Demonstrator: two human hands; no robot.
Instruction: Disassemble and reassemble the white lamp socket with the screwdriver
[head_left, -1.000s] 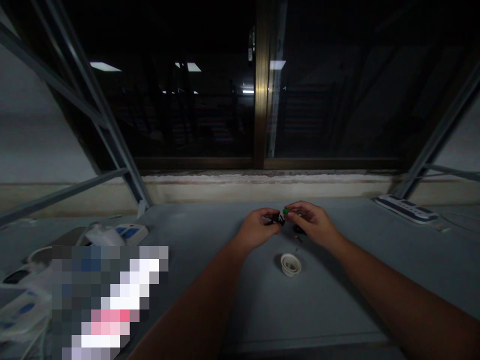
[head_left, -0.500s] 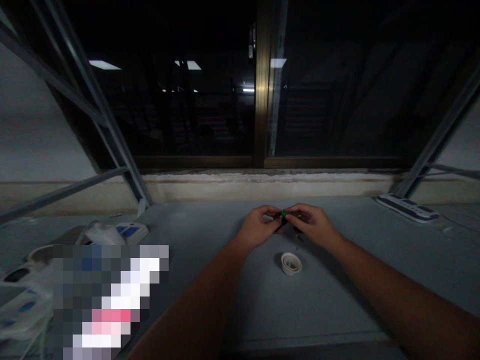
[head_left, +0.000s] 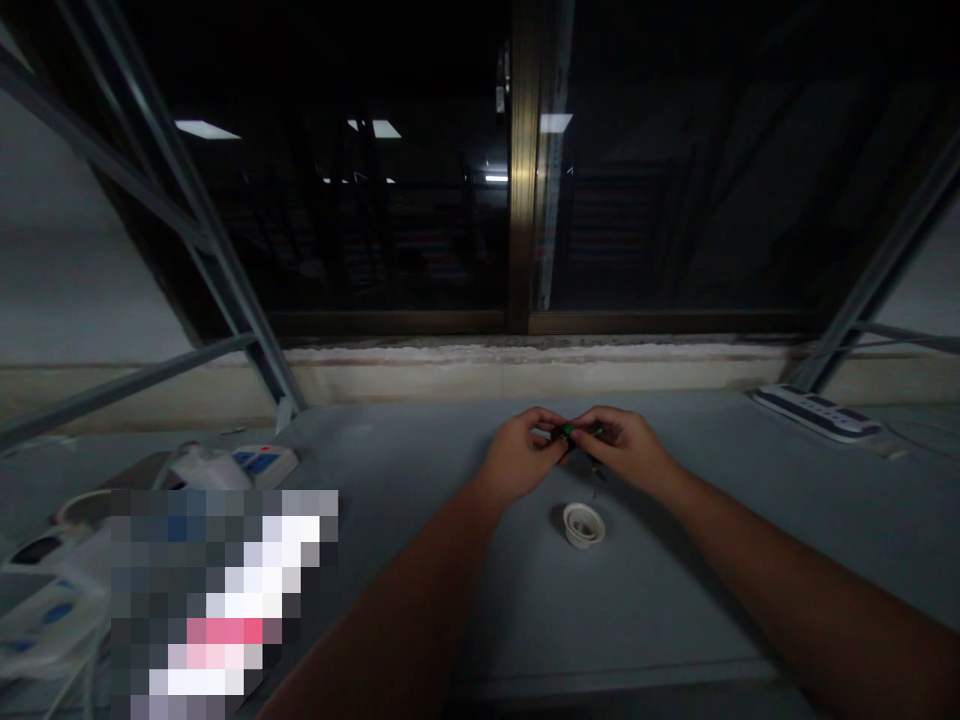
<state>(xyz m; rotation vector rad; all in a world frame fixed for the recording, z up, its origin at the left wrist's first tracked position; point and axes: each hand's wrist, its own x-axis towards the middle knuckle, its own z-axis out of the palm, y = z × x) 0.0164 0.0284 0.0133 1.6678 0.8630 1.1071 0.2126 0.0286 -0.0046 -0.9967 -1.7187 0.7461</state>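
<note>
The small part (head_left: 568,433) in the hands (head_left: 521,452) is mostly hidden; a pixelated block (head_left: 217,600) obscures the lower left.

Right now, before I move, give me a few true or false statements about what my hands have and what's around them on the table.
1. The left hand and right hand pinch a small dark part with a green bit between their fingers: true.
2. The white round fitting sits in the right hand: false, it stands on the grey table below the hands, touching neither.
3. A white power strip lies at the table's far right, near the window: true.
4. The left forearm is covered by a sleeve: false, it is bare.
</note>
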